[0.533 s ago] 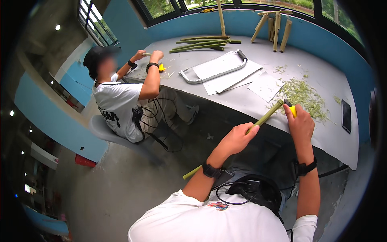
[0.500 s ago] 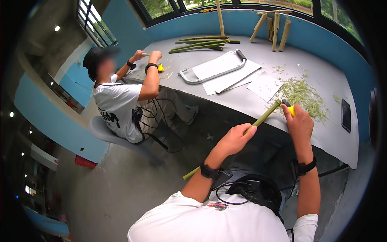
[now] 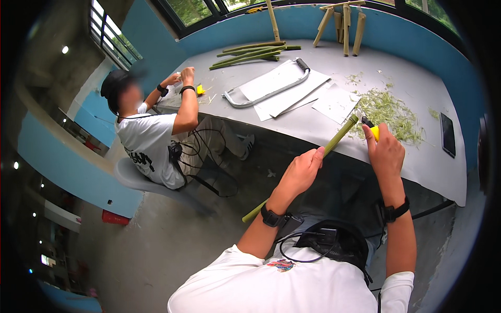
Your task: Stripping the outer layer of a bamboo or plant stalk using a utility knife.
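My left hand [image 3: 304,169] is closed round a green bamboo stick [image 3: 338,137]. The stick slants from beneath my left forearm up to the table's front edge, and a joint ring shows near its upper end. My right hand [image 3: 388,151] grips a yellow-and-black hand tool [image 3: 374,130], whose working end is too small to make out. The tool's dark tip sits just right of the stick's upper end, with a slight gap between them. Behind both lies a heap of pale green shavings [image 3: 389,112] on the grey table [image 3: 318,133].
A hacksaw [image 3: 266,100] rests on white sheets [image 3: 336,102]. Several green bamboo sticks [image 3: 250,55] lie farther back, and cut bamboo pieces [image 3: 358,34] lean at the wall. A phone [image 3: 448,135] lies at the right. At the left a seated co-worker [image 3: 151,130] has both hands raised.
The tool has shifted slightly off the stick's end, opening a small gap. The whole view has tilted a little. The co-worker's hands have risen somewhat.
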The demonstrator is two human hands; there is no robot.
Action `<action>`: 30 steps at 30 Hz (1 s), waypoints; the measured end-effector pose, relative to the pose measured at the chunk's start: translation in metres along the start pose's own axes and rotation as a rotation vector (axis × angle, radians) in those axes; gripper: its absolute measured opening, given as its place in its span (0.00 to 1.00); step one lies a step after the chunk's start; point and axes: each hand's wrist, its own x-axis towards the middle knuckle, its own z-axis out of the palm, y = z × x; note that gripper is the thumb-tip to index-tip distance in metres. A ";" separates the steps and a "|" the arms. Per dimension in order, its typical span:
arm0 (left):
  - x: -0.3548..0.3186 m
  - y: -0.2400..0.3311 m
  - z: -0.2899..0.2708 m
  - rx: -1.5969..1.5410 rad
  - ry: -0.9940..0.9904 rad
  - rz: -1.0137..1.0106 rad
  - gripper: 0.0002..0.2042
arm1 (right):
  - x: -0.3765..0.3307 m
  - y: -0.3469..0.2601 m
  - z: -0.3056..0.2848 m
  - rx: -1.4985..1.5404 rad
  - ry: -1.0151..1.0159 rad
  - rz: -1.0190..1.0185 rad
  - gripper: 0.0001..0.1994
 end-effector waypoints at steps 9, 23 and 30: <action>-0.003 -0.001 0.009 0.115 0.135 -0.040 0.32 | 0.001 0.001 0.001 0.001 -0.001 0.009 0.29; 0.007 -0.006 -0.005 0.100 0.104 0.010 0.30 | 0.002 -0.004 -0.004 0.018 -0.037 0.003 0.28; 0.008 -0.004 -0.003 0.085 0.064 0.113 0.29 | 0.001 0.001 -0.005 0.010 0.003 -0.013 0.28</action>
